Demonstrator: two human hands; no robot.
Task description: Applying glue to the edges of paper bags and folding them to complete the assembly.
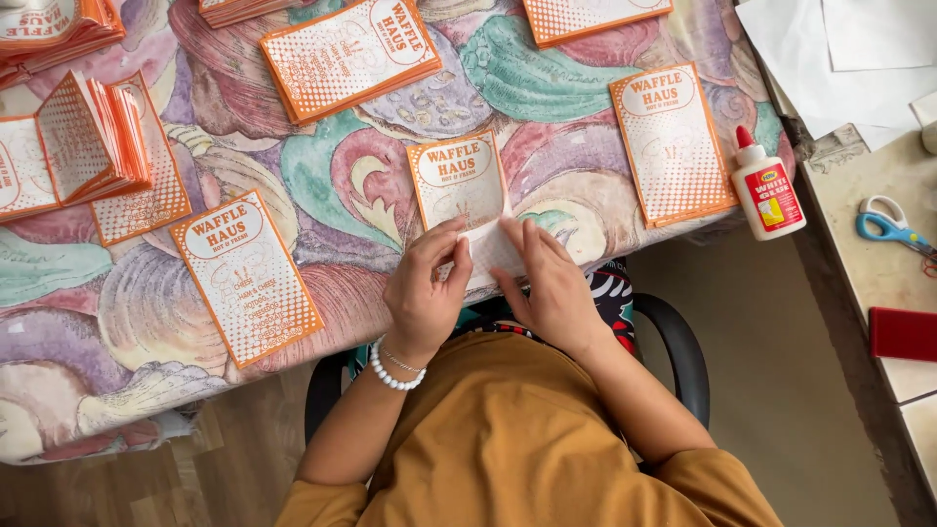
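Orange-and-white printed paper bag (pixel 461 185) lies flat at the near edge of the table, its white bottom end turned up into a fold under both hands. From the head view, the left hand (pixel 422 293), with a white bead bracelet (pixel 393 373) at the wrist, has its fingers curled down onto the left part of the white flap, thumb and fingertips pressing the paper. The right hand (pixel 551 288) lies just beside it, fingers stretched flat along the right part of the same fold; the two hands nearly touch over the flap. Neither hand is closed around anything; both press on the bag. The table wears a floral cloth in pink, green and cream (pixel 332 185). A like bag lies left of the hands (pixel 247 276), another to the right (pixel 672 142), and a thicker stack further back (pixel 349 57). More stacks, some standing open, sit at the far left (pixel 83 146). A white glue bottle with a red cap (pixel 767 187) stands near the table's right edge. On a pale side surface to the right lie blue-handled scissors (pixel 893 226) and a flat red object (pixel 903 334). White paper sheets (pixel 839 59) lie at the top right. The person wears a mustard top and sits on a dark chair (pixel 673 342)
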